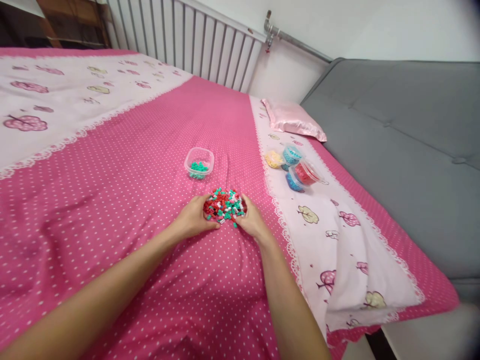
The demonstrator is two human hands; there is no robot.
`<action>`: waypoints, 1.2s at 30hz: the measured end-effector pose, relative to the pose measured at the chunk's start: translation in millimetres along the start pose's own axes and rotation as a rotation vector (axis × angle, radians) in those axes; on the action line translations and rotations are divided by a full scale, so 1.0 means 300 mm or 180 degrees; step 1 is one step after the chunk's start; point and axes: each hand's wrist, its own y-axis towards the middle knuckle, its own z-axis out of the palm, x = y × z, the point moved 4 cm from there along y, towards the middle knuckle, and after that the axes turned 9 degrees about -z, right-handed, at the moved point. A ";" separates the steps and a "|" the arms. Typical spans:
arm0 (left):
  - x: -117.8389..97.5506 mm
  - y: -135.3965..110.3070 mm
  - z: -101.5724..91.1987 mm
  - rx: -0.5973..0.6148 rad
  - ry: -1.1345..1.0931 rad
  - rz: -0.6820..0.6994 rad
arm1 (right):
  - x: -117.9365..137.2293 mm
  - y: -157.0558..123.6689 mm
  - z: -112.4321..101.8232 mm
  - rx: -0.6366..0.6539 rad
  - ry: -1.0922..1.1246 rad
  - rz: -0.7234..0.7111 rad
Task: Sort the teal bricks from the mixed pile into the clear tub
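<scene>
Over there on the bed [142,170], the left hand [195,217] and right hand [252,218] cup a colourful pile [225,204], fingers curved, not closed. A tub [199,154] sits just beyond.

The pile [224,205] mixes red, green and white with a little pink; the open tub [202,153] is clear around its green bits [198,167], and the other tubs show yellow bits [274,159], turquoise bits [291,154], red bits [305,173] and blue bits [293,182]. The sheet [150,165] is deep pink with small white dots — its white bands [311,240] printed with pink and yellow-green trees [328,281] and edged in scalloped white lace [80,134]. The pillow [294,120] is plain pale pink, the headboard [397,100] plain grey, the radiator [179,35] white with grey stripes — and the wall [375,30] white behind a grey pipe [305,47].
</scene>
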 end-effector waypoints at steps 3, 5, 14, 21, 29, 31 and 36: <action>-0.019 0.002 0.038 0.0022 -0.0209 0.0107 | 0.026 0.016 0.034 0.0094 -0.0060 -0.0148; -0.024 0.009 0.054 0.0055 -0.0349 0.0135 | 0.039 0.024 0.042 0.0111 -0.0043 -0.0176; 0.009 0.056 0.082 0.0082 -0.0946 -0.0106 | 0.062 0.024 0.042 -0.0078 0.0295 0.0101; -0.004 0.064 0.050 0.0158 -0.1330 -0.0186 | 0.105 0.025 0.009 -0.0318 -0.0027 -0.0021; -0.019 0.078 0.014 0.0311 -0.1616 -0.0206 | 0.130 0.034 0.004 -0.0282 0.0295 -0.0382; -0.025 0.076 0.006 0.0427 -0.1685 -0.0222 | 0.132 0.036 0.009 -0.0231 0.0452 -0.0495; -0.043 0.066 -0.026 0.0635 -0.1728 -0.0255 | 0.141 0.040 0.010 -0.0107 0.0805 -0.0704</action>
